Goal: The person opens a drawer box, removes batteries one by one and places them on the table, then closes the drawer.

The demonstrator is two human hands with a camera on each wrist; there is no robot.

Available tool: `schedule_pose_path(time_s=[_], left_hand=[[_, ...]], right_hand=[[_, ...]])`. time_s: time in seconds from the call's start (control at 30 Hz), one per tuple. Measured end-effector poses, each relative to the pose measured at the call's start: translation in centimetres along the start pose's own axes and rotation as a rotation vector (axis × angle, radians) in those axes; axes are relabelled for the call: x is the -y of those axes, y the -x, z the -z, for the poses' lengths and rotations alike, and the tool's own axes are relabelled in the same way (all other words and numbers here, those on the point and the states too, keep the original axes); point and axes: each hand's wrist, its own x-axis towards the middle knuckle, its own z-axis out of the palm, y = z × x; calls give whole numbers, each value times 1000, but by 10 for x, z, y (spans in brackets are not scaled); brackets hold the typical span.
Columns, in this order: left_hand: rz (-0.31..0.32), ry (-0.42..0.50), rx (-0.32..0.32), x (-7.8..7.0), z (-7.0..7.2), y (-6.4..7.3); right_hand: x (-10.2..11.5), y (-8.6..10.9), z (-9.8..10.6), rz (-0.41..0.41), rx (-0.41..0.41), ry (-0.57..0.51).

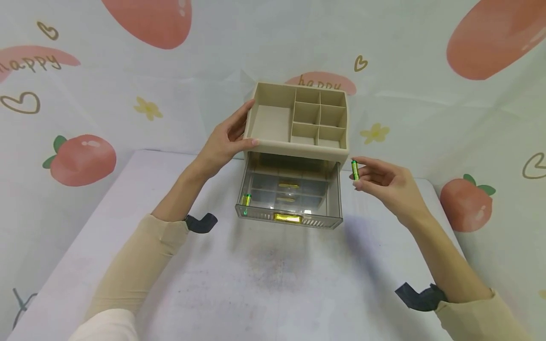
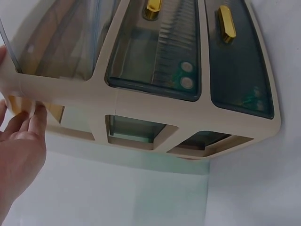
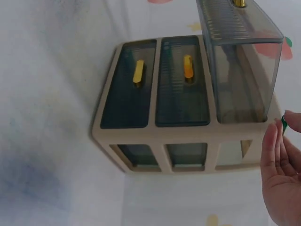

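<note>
A beige desk organizer (image 1: 298, 149) stands on the table, its top drawer (image 1: 332, 221) pulled out toward me. My left hand (image 1: 222, 143) grips the organizer's upper left side, thumb on the front rim; in the left wrist view its fingers (image 2: 38, 120) reach a side opening. Just right of the organizer, my right hand (image 1: 390, 183) pinches a green battery (image 1: 355, 170) upright between thumb and fingers. Another green battery (image 1: 247, 199) stands in the front left corner of the open drawer. Two round battery ends (image 2: 186, 66) show through the closed middle drawer (image 2: 136, 61).
Open compartments (image 1: 273, 121) of different sizes form the organizer's top. The bottom drawer (image 3: 127, 89) is closed, with a gold handle. The white table (image 1: 273, 293) extends toward me, and a fruit-patterned cloth (image 1: 213, 61) hangs behind. Black straps (image 1: 420, 298) sit on both forearms.
</note>
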Motion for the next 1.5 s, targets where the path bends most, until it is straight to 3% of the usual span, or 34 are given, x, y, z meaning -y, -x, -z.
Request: schedule_pose_path(time_s=[0.23, 0.57, 0.8, 1.3, 1.5], left_hand=[[7, -1, -9, 0, -2, 1], [-2, 1, -22, -1, -3, 3], [-2, 4, -35, 0, -1, 3], [-3, -20, -44, 0, -1, 5], [-12, -32, -35, 0, -2, 3]], right_hand=[[-17, 7, 9, -60, -44, 95], [-48, 6, 15, 11, -56, -18], [-65, 7, 18, -8, -60, -51], [-103, 12, 22, -98, -4, 10], [-112, 13, 23, -127, 6, 85]])
